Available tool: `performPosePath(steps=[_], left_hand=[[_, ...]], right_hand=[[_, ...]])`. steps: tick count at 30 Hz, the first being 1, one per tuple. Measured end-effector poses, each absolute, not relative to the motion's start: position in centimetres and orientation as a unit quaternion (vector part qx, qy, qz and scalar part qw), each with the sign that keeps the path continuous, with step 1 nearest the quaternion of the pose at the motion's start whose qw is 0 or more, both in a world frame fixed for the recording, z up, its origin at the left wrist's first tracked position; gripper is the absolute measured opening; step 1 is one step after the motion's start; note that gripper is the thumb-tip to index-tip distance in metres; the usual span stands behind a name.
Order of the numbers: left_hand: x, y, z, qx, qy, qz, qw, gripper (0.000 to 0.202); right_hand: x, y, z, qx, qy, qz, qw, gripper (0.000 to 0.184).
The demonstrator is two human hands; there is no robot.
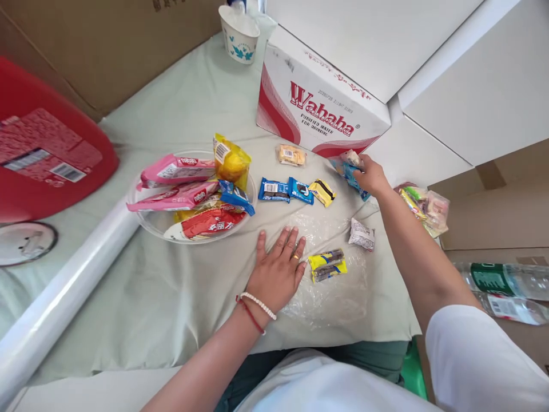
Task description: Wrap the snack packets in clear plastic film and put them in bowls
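Observation:
My left hand (277,266) lies palm down on the cloth-covered table, fingers spread, its edge on a clear plastic sheet (338,306). Beside it on the sheet are two yellow-wrapped dark snack sticks (328,265). Before the water carton, my right hand (371,176) has its fingers closed around snack packets: a blue one (348,171) and a pale one (352,158); the fingers partly hide them. Between the hands and the carton lie two blue packets (274,190), a yellow packet (322,193) and a clear-wrapped biscuit pack (291,155). A small whitish packet (362,235) sits below my right hand.
A clear bowl (189,239) of pink, yellow and red snack bags stands left. The Wahaha carton (321,103), a paper cup (240,43) and a red jug (47,149) line the back and left. More packets (429,209) and bottles (493,279) are at right. A white roll (68,292) lies left.

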State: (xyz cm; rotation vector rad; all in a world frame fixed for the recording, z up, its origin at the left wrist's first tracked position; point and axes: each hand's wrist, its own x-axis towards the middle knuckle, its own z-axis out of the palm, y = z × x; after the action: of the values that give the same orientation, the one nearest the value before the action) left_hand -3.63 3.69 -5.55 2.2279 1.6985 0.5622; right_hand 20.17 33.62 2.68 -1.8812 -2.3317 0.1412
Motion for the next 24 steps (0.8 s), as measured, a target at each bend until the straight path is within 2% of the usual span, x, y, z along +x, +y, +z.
performPosePath(steps=[4,9,11,13,16,19,21,24], left_hand=[[-3.6,3.7,-5.6,0.774,0.587,0.190,0.142,0.053],[-3.6,3.6,-5.5,0.776,0.590,0.183,0.129,0.054],[-3.5,3.6,-5.5,0.775,0.591,0.182,0.127,0.054],[-3.5,3.6,-5.4,0.776,0.591,0.180,0.128,0.054],[-3.5,3.6,-5.5,0.778,0.589,0.178,0.130,0.054],[-3.5,3.6,-5.6,0.778,0.591,0.176,0.124,0.055],[-3.5,3.6,-5.6,0.779,0.592,0.172,0.118,0.055],[-3.5,3.5,-5.6,0.783,0.590,0.162,0.111,0.056]], right_hand=[[17.1,33.2,1.5,-0.571,-0.813,0.075,0.085,0.060],[13.5,31.9,0.5,-0.430,-0.890,0.111,0.100,0.077],[13.8,30.6,0.8,-0.436,-0.882,0.102,0.146,0.067],[15.1,28.9,1.1,-0.486,-0.851,0.093,0.179,0.047],[17.8,26.4,0.8,-0.552,-0.814,0.138,0.117,0.032],[19.4,25.3,-0.3,-0.523,-0.828,0.193,0.063,0.034],[19.5,25.0,-0.9,-0.499,-0.840,0.194,0.094,0.039],[18.5,23.4,-0.8,-0.488,-0.840,0.189,0.141,0.037]])
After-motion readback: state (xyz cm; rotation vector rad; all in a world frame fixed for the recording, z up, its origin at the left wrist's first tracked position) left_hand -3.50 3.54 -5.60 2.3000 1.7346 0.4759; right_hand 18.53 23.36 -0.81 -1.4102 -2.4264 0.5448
